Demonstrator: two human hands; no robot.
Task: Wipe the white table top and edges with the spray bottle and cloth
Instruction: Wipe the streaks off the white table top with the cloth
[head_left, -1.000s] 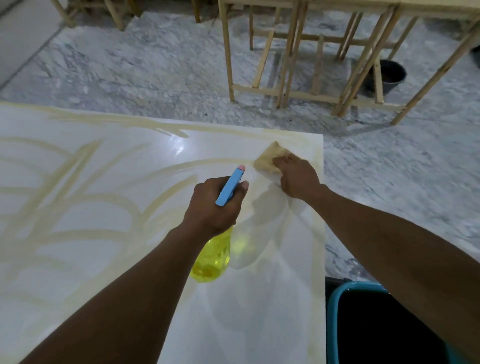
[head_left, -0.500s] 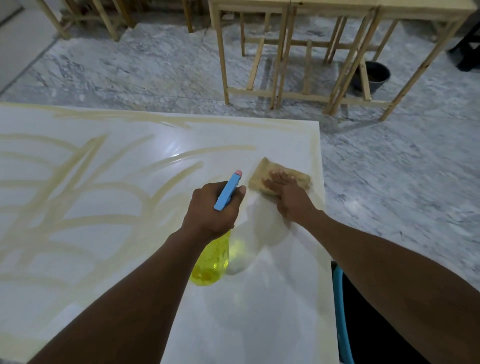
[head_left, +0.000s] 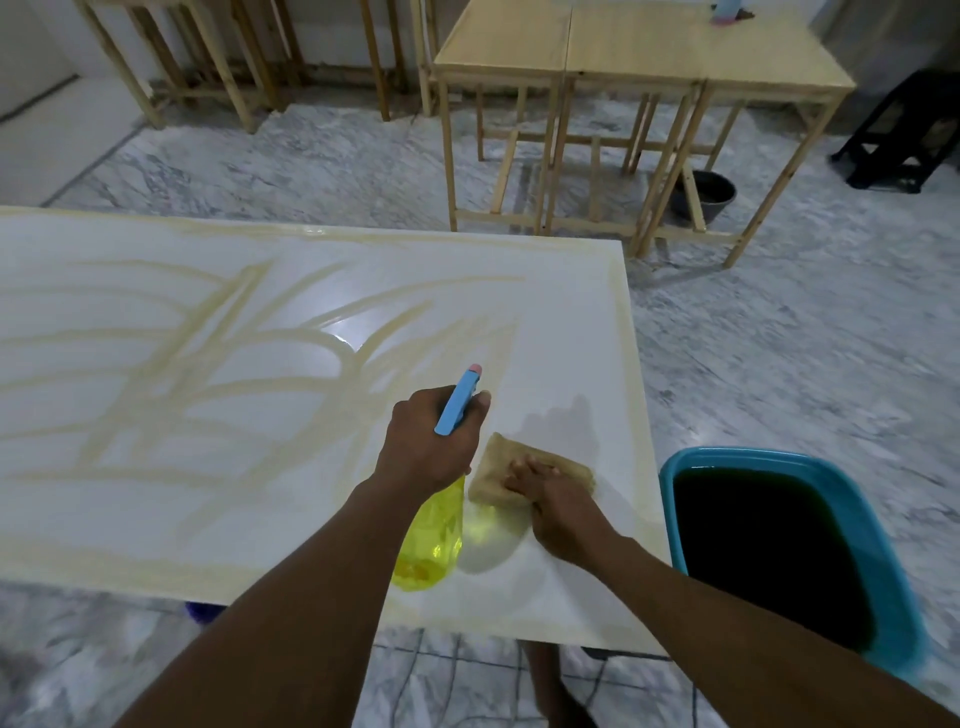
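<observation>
I grip the spray bottle (head_left: 431, 540) in my left hand (head_left: 426, 441), right hand (head_left: 556, 506) flat on the cloth (head_left: 498, 467). Left of them the desk (head_left: 156, 493) is streaked; most wiping looks undone.

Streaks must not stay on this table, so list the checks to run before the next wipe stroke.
1. Control of the cloth: ok, the right hand presses it flat on the white table top.
2. Grip on the spray bottle: ok, the left hand grips its neck, nozzle pointing away.
3. Liquid level in the bottle: cannot tell.
4. Top free of marks: not ok, tan streaks cross the left and middle.
5. Right edge clean: not ok, a tan band runs along it.
6. Path clear of the blue tub: ok, it stands on the floor beside the right edge.
</observation>
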